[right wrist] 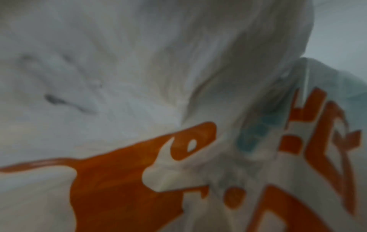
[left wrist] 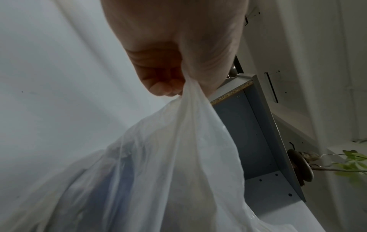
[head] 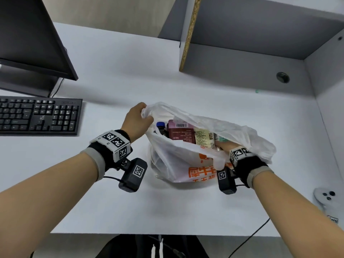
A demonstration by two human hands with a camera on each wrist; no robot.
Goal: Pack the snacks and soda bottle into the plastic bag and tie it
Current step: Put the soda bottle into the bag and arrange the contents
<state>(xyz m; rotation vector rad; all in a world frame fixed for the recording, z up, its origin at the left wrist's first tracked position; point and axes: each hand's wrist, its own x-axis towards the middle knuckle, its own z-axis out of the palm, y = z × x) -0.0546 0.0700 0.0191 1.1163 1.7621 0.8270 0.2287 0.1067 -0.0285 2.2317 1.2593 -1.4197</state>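
On a white desk, the left hand pinches the plastic bag handle. Bottle and snacks sit inside. The right hand reaches in, its grip hidden. Packing looks done; tying remains.

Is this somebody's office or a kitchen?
Most likely an office desk. A black keyboard and a dark monitor sit on the white desk, with a grey shelf unit behind. Nothing kitchen-like shows.
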